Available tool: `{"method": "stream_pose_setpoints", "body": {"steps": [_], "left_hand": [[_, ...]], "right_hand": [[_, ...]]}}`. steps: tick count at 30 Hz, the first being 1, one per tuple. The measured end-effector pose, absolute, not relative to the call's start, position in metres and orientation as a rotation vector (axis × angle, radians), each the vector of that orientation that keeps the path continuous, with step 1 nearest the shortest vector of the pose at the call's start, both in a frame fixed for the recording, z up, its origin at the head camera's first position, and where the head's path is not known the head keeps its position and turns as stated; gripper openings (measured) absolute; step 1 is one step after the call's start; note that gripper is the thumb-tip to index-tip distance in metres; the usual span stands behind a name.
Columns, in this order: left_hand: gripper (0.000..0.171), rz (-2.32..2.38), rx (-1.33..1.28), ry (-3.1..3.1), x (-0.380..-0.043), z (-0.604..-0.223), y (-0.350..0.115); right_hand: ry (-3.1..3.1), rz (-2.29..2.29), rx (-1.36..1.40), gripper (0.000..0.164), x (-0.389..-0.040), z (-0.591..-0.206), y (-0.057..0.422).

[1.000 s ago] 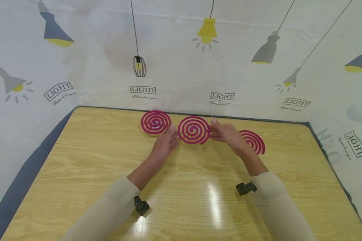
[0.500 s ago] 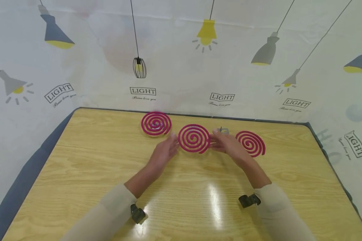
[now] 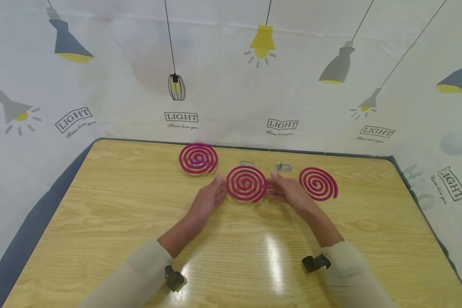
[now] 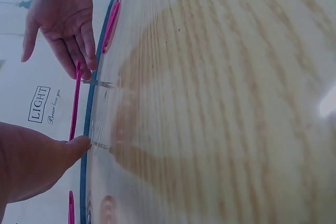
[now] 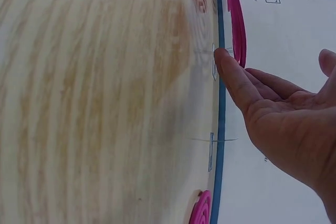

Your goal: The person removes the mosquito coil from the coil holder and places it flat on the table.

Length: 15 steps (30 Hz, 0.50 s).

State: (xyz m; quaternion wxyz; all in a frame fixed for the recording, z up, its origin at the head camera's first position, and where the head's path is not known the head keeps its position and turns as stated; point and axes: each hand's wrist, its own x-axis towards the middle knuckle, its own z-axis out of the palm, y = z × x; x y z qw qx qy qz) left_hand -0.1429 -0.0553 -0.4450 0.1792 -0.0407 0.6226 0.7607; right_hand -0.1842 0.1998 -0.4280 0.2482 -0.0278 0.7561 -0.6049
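Before a printed wall covering point(image 3: 223, 51), above the far part of a tabletop point(image 3: 138, 205), both hands, the left hand point(image 3: 207, 200) and the right hand point(image 3: 291, 191), are seen with fingers loosely extended, a magenta coil point(image 3: 244, 183) being held between them at opposite rims, apparently so that the spiral is kept level. Another coil point(image 3: 199, 158) is placed near the far edge and a third coil point(image 3: 316, 184) toward the far right corner, with two small stands point(image 3: 283, 167) set between, presumably as supports. "LIGHT" is printed in boxed labels point(image 3: 181, 117), the script beneath being only partly legible.
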Motion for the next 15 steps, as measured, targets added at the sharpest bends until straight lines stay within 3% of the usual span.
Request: {"method": "stream_pose_setpoints", "body": {"steps": [15], "left_hand": [[0.086,2.16,-0.107,1.727,-0.141,-0.455,-0.057]], "right_hand": [[1.961,-1.725,0.0,0.078,-0.181,-0.439,0.196]]}}
